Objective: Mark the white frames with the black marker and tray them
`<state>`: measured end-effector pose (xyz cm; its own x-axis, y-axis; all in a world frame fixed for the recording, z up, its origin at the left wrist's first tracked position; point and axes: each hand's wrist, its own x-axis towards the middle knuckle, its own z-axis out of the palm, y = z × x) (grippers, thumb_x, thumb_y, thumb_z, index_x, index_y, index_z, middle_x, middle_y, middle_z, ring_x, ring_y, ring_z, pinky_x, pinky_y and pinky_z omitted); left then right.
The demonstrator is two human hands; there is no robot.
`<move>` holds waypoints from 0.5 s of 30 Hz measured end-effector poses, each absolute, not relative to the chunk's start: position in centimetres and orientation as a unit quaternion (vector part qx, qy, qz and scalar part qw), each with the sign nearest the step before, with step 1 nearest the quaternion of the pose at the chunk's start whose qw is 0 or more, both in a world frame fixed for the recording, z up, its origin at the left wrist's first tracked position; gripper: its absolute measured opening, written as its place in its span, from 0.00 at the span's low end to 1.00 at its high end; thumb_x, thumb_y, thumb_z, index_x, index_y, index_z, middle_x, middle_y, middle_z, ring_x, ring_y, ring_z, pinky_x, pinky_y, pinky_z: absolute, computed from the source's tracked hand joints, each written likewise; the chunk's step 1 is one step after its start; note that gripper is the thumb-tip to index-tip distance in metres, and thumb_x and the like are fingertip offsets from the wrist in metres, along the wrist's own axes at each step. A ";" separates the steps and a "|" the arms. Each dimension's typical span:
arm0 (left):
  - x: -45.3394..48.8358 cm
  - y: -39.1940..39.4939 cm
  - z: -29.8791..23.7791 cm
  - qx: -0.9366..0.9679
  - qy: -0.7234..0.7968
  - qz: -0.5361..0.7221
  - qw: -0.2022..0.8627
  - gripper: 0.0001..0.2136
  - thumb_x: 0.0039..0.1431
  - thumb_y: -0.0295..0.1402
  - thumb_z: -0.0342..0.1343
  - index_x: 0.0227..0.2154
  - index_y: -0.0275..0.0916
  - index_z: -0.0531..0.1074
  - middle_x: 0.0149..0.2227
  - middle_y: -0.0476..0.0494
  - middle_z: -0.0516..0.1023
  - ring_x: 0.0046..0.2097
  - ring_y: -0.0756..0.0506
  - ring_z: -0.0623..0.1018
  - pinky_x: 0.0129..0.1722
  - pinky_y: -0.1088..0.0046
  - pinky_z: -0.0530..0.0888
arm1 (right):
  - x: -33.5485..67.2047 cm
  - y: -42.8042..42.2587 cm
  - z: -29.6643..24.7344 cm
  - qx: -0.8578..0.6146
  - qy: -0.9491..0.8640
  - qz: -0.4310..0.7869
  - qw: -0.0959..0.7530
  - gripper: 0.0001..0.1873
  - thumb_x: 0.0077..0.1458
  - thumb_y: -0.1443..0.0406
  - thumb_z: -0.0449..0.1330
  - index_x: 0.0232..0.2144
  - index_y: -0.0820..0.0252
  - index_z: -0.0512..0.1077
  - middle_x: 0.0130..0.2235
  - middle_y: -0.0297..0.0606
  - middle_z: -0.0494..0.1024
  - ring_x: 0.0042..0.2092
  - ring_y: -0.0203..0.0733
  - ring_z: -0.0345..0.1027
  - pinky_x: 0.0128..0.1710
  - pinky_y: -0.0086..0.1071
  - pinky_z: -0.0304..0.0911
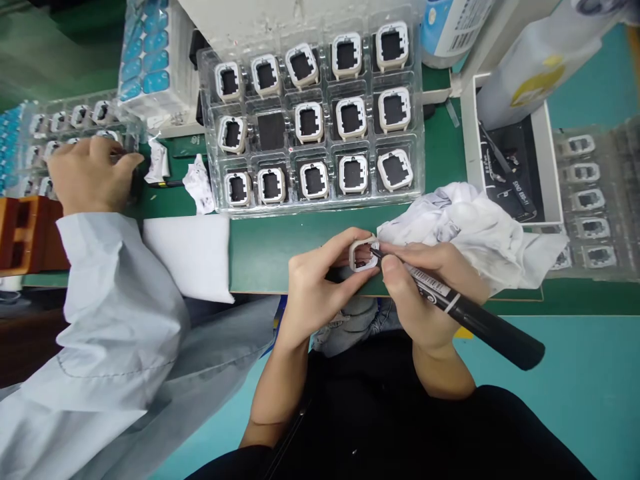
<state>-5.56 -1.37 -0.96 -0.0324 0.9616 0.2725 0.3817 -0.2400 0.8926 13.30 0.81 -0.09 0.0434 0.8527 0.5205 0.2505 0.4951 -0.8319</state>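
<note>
Between the thumb and fingers of my left hand (320, 287) is a small white watch-case frame (354, 259), tilted so its opening faces up. My right hand (433, 287) grips a black marker pen (470, 317) with a printed label. The pen's dark tip meets the inner edge of the frame, or lies very close to it; contact cannot be made out. Beyond my hands a clear plastic tray (320, 208) holds several similar frames in rows, and one pocket in its middle row shows only a dark base.
At left, a co-worker's hand (93, 173) reaches over another tray of frames. A crumpled white cloth (470, 227) lies right of my hands. Behind it stands a white box (553, 167) with a bottle (535, 67). A white pad (193, 257) overhangs the table edge.
</note>
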 end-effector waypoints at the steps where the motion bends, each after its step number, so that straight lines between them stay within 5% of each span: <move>1: -5.6 -1.3 -1.0 0.624 0.534 0.481 0.308 0.18 0.76 0.40 0.81 0.63 0.44 0.90 0.51 0.45 0.97 0.47 0.43 0.97 0.55 0.70 0.95 | 13.3 0.8 -0.2 -0.427 -0.642 0.255 0.583 0.07 0.74 0.66 0.77 0.46 0.46 0.85 0.47 0.32 0.98 0.45 0.52 0.98 0.45 0.41 0.95; 15: -5.6 -1.5 -1.1 0.638 0.525 0.491 0.275 0.19 0.77 0.39 0.81 0.65 0.45 0.89 0.52 0.46 0.97 0.46 0.44 0.97 0.54 0.72 0.95 | 12.2 1.3 -0.5 -0.399 -0.648 0.211 0.613 0.08 0.73 0.67 0.76 0.48 0.46 0.84 0.42 0.32 0.96 0.42 0.53 0.97 0.44 0.42 0.96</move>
<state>-5.58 -1.47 -1.07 -0.0342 0.9404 0.3383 0.4011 -0.2972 0.8665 12.16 1.25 -0.49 0.0708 0.7761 0.6266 0.2598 0.5921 -0.7628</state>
